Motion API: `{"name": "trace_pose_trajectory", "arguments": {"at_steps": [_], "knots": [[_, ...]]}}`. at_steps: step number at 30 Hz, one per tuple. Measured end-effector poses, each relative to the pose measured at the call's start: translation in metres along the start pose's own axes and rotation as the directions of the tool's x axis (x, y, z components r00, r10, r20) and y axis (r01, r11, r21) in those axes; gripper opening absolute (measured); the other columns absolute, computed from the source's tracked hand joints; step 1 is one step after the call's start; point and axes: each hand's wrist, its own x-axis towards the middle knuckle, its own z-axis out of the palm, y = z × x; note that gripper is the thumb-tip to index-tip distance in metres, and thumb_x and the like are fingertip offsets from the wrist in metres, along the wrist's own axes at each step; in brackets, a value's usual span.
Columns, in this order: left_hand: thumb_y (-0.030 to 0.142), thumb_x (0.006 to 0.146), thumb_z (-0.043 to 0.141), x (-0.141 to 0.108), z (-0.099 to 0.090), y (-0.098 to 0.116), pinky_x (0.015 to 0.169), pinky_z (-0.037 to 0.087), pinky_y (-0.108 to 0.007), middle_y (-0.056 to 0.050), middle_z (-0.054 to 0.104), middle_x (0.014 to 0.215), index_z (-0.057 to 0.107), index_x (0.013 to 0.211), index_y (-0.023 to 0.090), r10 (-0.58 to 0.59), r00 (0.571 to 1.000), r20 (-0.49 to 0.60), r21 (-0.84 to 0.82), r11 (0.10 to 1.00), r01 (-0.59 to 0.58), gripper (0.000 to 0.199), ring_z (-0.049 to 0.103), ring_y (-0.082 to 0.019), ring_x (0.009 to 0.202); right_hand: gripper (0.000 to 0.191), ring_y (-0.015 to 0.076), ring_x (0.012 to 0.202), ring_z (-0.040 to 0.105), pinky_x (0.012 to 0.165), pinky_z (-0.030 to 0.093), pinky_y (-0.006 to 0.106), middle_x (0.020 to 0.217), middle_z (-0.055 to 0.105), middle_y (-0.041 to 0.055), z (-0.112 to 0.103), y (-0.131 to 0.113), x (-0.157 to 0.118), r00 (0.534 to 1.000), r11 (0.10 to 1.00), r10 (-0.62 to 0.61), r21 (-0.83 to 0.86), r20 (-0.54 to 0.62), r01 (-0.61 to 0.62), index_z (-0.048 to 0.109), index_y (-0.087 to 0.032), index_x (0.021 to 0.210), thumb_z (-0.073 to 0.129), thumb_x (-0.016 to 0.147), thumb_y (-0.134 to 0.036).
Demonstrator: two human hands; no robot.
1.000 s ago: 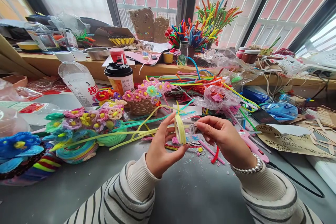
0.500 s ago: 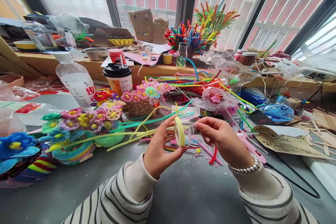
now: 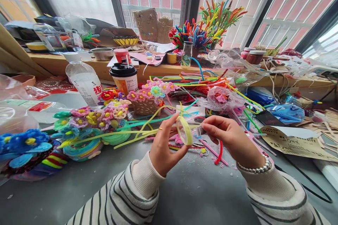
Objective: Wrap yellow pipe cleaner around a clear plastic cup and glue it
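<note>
My left hand grips a roll of pale yellow tape between thumb and fingers, its round opening turned partly toward me. Pinched in my right hand, just right of the roll, is a piece of clear film with a barcode label. Whether the film still touches the roll I cannot make out. Beneath the hands, pink and red fuzzy craft stems and small sparkly scraps lie on the grey table.
Fuzzy flower pots crowd the left side, near a plastic bottle and a lidded cup. Bundled pipe cleaners lie behind the hands. To the right are a pink glue gun, its black cable and sandpaper.
The tape roll has turned so more of its opening shows. The clear film between the hands looks less spread out. The whole scene has shifted slightly right in view.
</note>
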Motion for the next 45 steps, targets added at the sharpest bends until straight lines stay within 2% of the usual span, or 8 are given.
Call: {"name": "trace_pose_trajectory", "arguments": {"at_steps": [3, 6, 10, 17, 24, 35, 40, 45], "knots": [[0.016, 0.068, 0.062, -0.0012, -0.0004, -0.0031, 0.087, 0.047, -0.038, -0.010, 0.041, 0.126, 0.026, 0.131, 0.028, 0.144, 0.988, -0.058, 0.158, 0.978, -0.133, 0.074, 0.053, -0.023, 0.102, 0.023, 0.0056, 0.048, 0.039, 0.047, 0.033, 0.021, 0.059, 0.051, -0.0031, -0.0004, -0.0024, -0.0004, 1.000, 0.998, -0.009, -0.059, 0.011, 0.010, 0.061, -0.016, 0.069, 0.066, 0.067, -0.038], [0.011, 0.069, 0.058, -0.0006, -0.0019, -0.0033, 0.085, 0.048, -0.037, -0.010, 0.042, 0.122, 0.028, 0.130, 0.030, 0.292, 0.956, -0.030, 0.345, 0.901, -0.264, 0.070, 0.049, -0.024, 0.107, 0.022, 0.0065, 0.050, 0.041, 0.048, 0.034, 0.021, 0.057, 0.051, -0.0031, -0.0007, -0.0031, -0.0004, 0.999, 0.997, -0.012, -0.073, 0.039, 0.015, 0.061, -0.016, 0.070, 0.065, 0.068, -0.038], [0.008, 0.069, 0.057, 0.0013, -0.0039, -0.0011, 0.087, 0.046, -0.038, -0.011, 0.042, 0.117, 0.030, 0.128, 0.029, 0.405, 0.914, 0.008, 0.470, 0.805, -0.361, 0.068, 0.048, -0.025, 0.108, 0.020, 0.0062, 0.050, 0.041, 0.048, 0.034, 0.021, 0.056, 0.051, -0.0038, -0.0014, -0.0019, 0.0000, 0.999, 0.997, -0.025, -0.074, 0.042, 0.028, 0.061, -0.017, 0.070, 0.064, 0.069, -0.037], [0.009, 0.070, 0.057, 0.0012, -0.0035, 0.0000, 0.090, 0.043, -0.043, -0.011, 0.040, 0.120, 0.031, 0.124, 0.029, 0.417, 0.909, 0.008, 0.491, 0.790, -0.367, 0.063, 0.047, -0.027, 0.111, 0.020, 0.0062, 0.050, 0.041, 0.048, 0.034, 0.021, 0.056, 0.050, -0.0038, -0.0013, -0.0019, -0.0002, 0.999, 0.997, -0.020, -0.080, 0.046, 0.023, 0.061, -0.017, 0.070, 0.064, 0.070, -0.036], [0.009, 0.070, 0.059, 0.0001, -0.0019, -0.0022, 0.082, 0.051, -0.036, -0.012, 0.032, 0.128, 0.033, 0.122, 0.027, 0.357, 0.934, -0.001, 0.394, 0.859, -0.327, 0.061, 0.052, -0.024, 0.106, 0.019, 0.0057, 0.050, 0.040, 0.048, 0.034, 0.020, 0.057, 0.051, -0.0039, -0.0013, -0.0027, -0.0009, 0.999, 0.997, -0.023, -0.079, 0.026, 0.025, 0.062, -0.017, 0.070, 0.064, 0.069, -0.036], [0.005, 0.066, 0.060, 0.0013, -0.0020, -0.0074, 0.078, 0.055, -0.032, -0.015, 0.038, 0.124, 0.039, 0.119, 0.018, 0.451, 0.892, -0.026, 0.430, 0.811, -0.397, 0.059, 0.055, -0.021, 0.102, 0.019, 0.0037, 0.048, 0.038, 0.046, 0.032, 0.019, 0.059, 0.048, -0.0047, -0.0009, -0.0027, 0.0010, 0.999, 0.999, -0.008, -0.044, 0.036, 0.009, 0.062, -0.016, 0.069, 0.065, 0.068, -0.035], [0.004, 0.068, 0.059, 0.0041, -0.0030, -0.0034, 0.077, 0.055, -0.033, -0.014, 0.039, 0.124, 0.041, 0.117, 0.019, 0.544, 0.839, -0.031, 0.491, 0.739, -0.461, 0.054, 0.055, -0.019, 0.099, 0.019, 0.0045, 0.048, 0.039, 0.046, 0.033, 0.019, 0.056, 0.048, -0.0045, -0.0018, -0.0012, 0.0004, 0.998, 0.999, -0.015, -0.037, 0.069, 0.017, 0.061, -0.016, 0.070, 0.065, 0.069, -0.034], [-0.002, 0.067, 0.058, 0.0014, -0.0052, -0.0051, 0.083, 0.053, -0.037, -0.013, 0.027, 0.133, 0.043, 0.117, 0.020, 0.648, 0.762, 0.003, 0.523, 0.649, -0.553, 0.056, 0.046, -0.025, 0.115, 0.017, 0.0065, 0.051, 0.044, 0.050, 0.038, 0.020, 0.056, 0.052, -0.0025, -0.0067, -0.0043, 0.0002, 0.987, 0.996, -0.055, -0.064, 0.153, 0.066, 0.061, -0.015, 0.067, 0.065, 0.069, -0.032]]}}
